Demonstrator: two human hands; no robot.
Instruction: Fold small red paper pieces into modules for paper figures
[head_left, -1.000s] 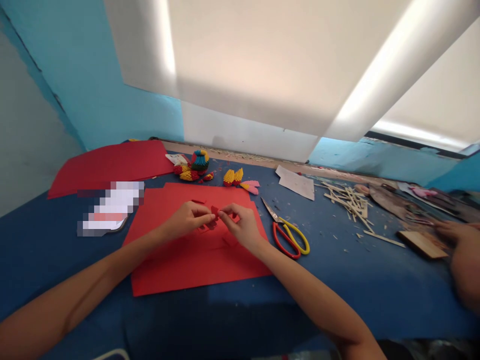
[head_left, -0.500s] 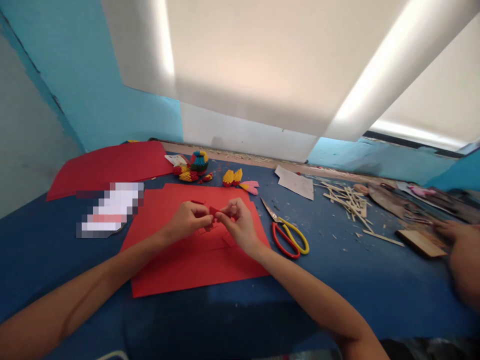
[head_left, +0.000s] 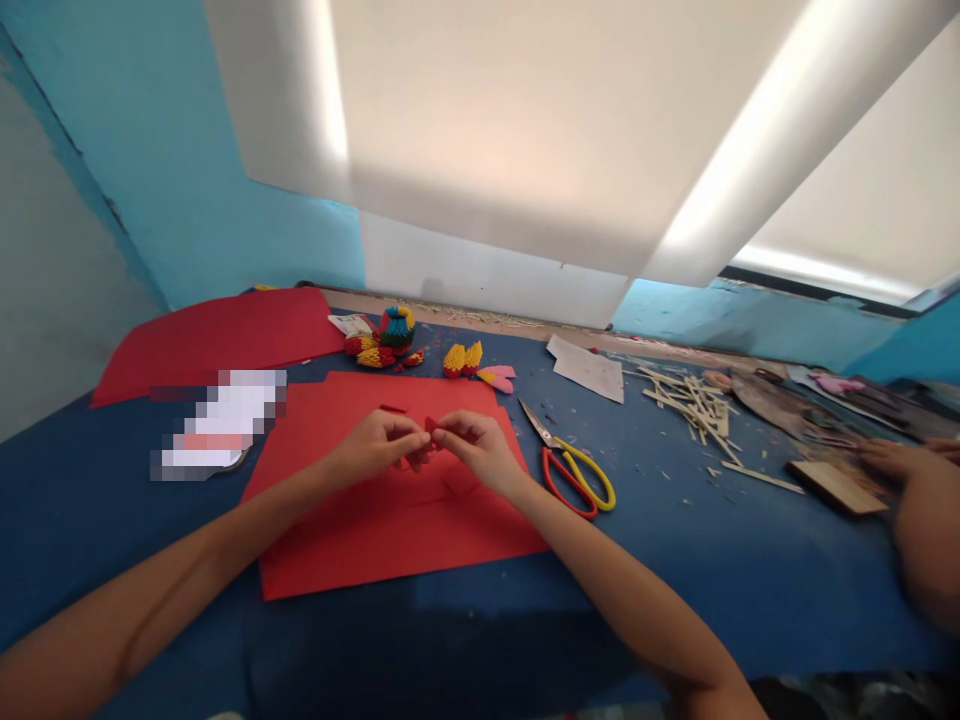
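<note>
Between the fingertips of both hands is a small piece of red paper (head_left: 430,425), mostly covered by the fingers. My left hand (head_left: 381,443) pinches it from the left, and my right hand (head_left: 474,447) pinches it from the right, the two thumbs nearly touching. Both hands hover over large red paper sheets (head_left: 345,550) stacked on the blue table. On those sheets lie a small folded red strip (head_left: 394,408) beyond my left hand and a small red paper piece (head_left: 459,485) under my right wrist.
Scissors (head_left: 562,460) with red and yellow handles lie right of the sheets. Behind stand folded-paper pieces (head_left: 397,328) and yellow-red ones (head_left: 462,360). Thin sticks (head_left: 690,405) are scattered rightward. At far right, another person's hand (head_left: 892,458) is near a wooden block (head_left: 836,487).
The red piece showed as a wider flap between the fingers; now it looks smaller and narrower. My right hand has tilted slightly lower, its fingers closing further around the paper.
</note>
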